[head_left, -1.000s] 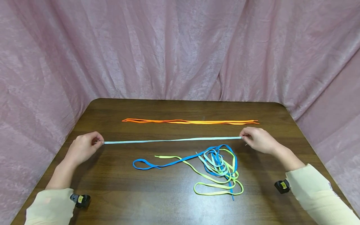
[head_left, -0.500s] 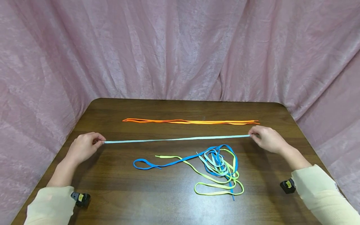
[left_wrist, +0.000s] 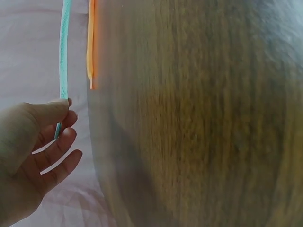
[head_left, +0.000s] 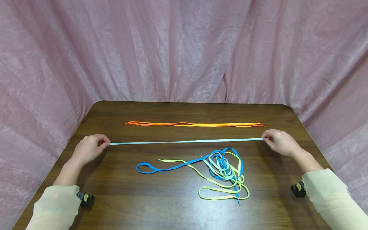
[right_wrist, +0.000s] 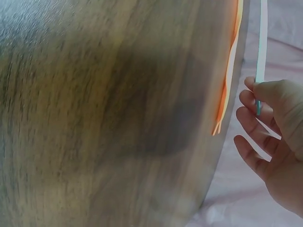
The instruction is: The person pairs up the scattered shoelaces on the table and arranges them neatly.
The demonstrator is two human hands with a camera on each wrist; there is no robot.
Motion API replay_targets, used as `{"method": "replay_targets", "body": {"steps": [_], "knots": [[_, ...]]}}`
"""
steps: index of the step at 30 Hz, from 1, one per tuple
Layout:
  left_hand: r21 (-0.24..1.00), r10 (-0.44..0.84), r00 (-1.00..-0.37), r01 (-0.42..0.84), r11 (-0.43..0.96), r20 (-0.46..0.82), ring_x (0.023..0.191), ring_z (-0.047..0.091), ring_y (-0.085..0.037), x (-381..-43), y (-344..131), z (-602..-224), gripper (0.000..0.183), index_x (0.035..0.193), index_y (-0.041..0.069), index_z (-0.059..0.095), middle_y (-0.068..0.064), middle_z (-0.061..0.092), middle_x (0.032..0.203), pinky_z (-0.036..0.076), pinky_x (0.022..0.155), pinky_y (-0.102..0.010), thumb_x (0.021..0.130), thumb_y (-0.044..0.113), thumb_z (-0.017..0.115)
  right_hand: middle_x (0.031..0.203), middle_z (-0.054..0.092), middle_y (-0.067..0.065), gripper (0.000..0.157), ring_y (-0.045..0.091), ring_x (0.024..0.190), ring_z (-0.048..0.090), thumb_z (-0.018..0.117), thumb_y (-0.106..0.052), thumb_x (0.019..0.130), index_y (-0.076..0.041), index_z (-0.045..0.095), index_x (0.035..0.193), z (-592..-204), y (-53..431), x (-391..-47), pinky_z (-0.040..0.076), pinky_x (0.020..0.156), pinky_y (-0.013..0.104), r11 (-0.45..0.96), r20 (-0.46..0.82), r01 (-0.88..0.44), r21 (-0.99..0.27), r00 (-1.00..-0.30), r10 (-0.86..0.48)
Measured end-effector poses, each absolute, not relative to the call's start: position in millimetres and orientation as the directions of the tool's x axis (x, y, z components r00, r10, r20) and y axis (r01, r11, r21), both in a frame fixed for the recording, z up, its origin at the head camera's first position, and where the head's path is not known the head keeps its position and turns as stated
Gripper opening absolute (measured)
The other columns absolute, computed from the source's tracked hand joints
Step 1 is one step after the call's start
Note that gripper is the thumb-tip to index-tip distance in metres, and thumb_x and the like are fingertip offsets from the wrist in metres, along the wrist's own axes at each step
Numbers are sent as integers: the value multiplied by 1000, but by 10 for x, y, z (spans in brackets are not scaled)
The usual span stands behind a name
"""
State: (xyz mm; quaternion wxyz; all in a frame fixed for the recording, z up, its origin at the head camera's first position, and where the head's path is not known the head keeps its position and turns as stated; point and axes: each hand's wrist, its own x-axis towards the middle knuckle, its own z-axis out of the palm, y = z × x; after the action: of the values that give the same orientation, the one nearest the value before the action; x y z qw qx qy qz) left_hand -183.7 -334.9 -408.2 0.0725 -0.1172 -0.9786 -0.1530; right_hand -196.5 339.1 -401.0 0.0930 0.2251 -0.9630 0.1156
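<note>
A pale mint-blue shoelace [head_left: 187, 141] is stretched almost straight from side to side above the table. My left hand [head_left: 90, 148] pinches one end between thumb and index finger. At the other end my right hand [head_left: 281, 142] pinches it the same way. Both wrist views show a short tip of the lace [left_wrist: 57, 130] poking out past the pinch, with the other fingers loosely bent. Nearer to me lies a tangle of shoelaces: a blue one [head_left: 175, 166], a yellow-green one [head_left: 198, 175] and another pale mint one [head_left: 214, 166].
Beyond the stretched lace, an orange shoelace [head_left: 195, 124] lies folded lengthwise in a straight line. Under everything is a dark brown wooden table [head_left: 149, 204] with rounded far corners. Pink curtains [head_left: 184, 51] hang around its back and sides.
My right hand has moved right, drawing the pale lace out longer between the hands. My left hand has shifted slightly right and away. The tangle and the orange shoelace stay put.
</note>
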Motion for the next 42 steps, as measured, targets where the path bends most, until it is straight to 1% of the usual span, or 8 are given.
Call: {"method": "replay_targets", "body": {"steps": [8,15,19,24,31,42], "knots": [[283,208,-963,251,926,173,63,54,-17,-1978,-3272,-4144,5,83,13,68,0,63,72,39,52,-33,84,14,64,72,55,-5,12,9,63,49,65,2,75,-9,65,80,-4109,3461,-2004,40,54,31,872,275,-463,-162,-869,-410],[272,187,-967,229,935,173,62,54,-19,-2131,-3214,-4187,6,83,13,68,-3,64,75,39,50,-35,84,13,62,71,52,-4,11,10,60,46,63,2,74,-9,65,78,-4169,3470,-2053,39,53,31,886,279,-436,-157,-880,-383],[275,166,-971,209,938,174,66,58,-22,-2218,-3195,-4220,5,83,14,68,-5,65,77,41,51,-38,84,14,63,71,53,-2,10,12,60,47,61,0,76,-9,65,81,-4181,3468,-2102,38,53,32,898,237,-406,-167,-901,-363],[288,130,-975,178,941,178,65,58,-23,-2319,-3161,-4274,4,81,15,67,-3,64,74,41,51,-39,83,16,64,76,56,2,9,16,64,50,57,-3,80,-8,60,86,-4184,3463,-2174,40,54,37,918,159,-346,-194,-935,-318],[307,85,-985,127,943,147,64,55,-21,-2420,-3105,-4291,6,79,15,66,0,60,69,39,51,-37,82,20,65,77,55,5,7,22,67,52,54,-3,79,-7,56,85,-4201,3475,-2242,42,57,42,940,142,-282,-190,-956,-258],[329,64,-992,95,940,105,66,57,-24,-2542,-3040,-4302,8,82,14,66,-1,62,72,40,51,-38,85,20,61,77,51,7,8,29,68,53,51,-5,78,-8,56,82,-4257,3484,-2312,42,57,47,963,124,-188,-191,-978,-166]]}}
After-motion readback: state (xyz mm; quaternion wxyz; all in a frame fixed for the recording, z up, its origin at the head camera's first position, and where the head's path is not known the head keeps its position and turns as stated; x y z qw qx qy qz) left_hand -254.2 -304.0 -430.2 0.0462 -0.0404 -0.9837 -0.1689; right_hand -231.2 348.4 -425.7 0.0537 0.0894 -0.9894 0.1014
